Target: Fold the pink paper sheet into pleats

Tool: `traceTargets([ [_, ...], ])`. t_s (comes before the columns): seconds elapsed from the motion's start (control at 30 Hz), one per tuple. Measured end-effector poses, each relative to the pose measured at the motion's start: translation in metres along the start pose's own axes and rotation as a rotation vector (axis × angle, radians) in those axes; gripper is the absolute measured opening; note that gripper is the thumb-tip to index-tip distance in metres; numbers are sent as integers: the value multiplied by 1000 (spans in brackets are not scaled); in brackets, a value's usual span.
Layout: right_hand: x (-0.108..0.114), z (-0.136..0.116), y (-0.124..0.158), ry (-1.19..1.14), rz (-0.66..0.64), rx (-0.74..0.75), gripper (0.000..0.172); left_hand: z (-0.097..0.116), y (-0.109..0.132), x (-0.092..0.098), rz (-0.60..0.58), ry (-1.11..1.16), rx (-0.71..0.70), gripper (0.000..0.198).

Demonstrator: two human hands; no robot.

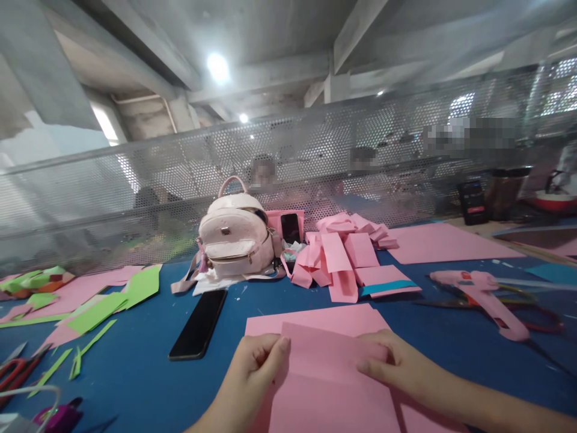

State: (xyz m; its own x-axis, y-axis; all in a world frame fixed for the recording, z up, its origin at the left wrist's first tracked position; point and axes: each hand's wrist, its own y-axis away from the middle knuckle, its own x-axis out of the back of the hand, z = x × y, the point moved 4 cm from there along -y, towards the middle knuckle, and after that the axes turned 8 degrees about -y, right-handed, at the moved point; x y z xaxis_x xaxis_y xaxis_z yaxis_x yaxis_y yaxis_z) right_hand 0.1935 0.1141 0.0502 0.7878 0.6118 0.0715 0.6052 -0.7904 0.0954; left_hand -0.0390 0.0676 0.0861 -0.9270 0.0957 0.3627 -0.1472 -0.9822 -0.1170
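Note:
A pink paper sheet (327, 373) lies on the blue table (148, 379) in front of me, its near part folded up over the rest. My left hand (255, 367) pinches the fold's left edge between thumb and fingers. My right hand (390, 361) is closed on the fold's right edge, fingers curled over the paper. Both hands press the fold against the sheet underneath.
A black phone (199, 325) lies left of the sheet. Behind stand a pink backpack (235, 237), a pile of folded pink paper strips (342, 255) and a large pink sheet (444, 243). A pink glue gun (484, 294) and scissors (532, 313) lie right. Green scraps (108, 304) lie left. People sit behind the mesh screen (315, 156).

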Motion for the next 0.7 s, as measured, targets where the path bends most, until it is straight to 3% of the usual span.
traceTargets([
  [0.2, 11, -2, -4, -31, 279, 36, 65, -6, -5, 8, 88, -56, -34, 65],
  [0.33, 9, -6, -9, -157, 159, 33, 59, -10, -9, 11, 111, -97, -26, 65],
  [0.47, 9, -10, -9, -133, 40, 81, 57, -11, -10, 10, 101, -80, -21, 65],
  [0.63, 19, -7, -6, -40, 187, 166, 66, -14, -10, 6, 63, -74, -11, 64],
  [0.7, 16, -2, -6, -25, 161, 158, 66, -15, -10, 4, 37, -74, -7, 63],
])
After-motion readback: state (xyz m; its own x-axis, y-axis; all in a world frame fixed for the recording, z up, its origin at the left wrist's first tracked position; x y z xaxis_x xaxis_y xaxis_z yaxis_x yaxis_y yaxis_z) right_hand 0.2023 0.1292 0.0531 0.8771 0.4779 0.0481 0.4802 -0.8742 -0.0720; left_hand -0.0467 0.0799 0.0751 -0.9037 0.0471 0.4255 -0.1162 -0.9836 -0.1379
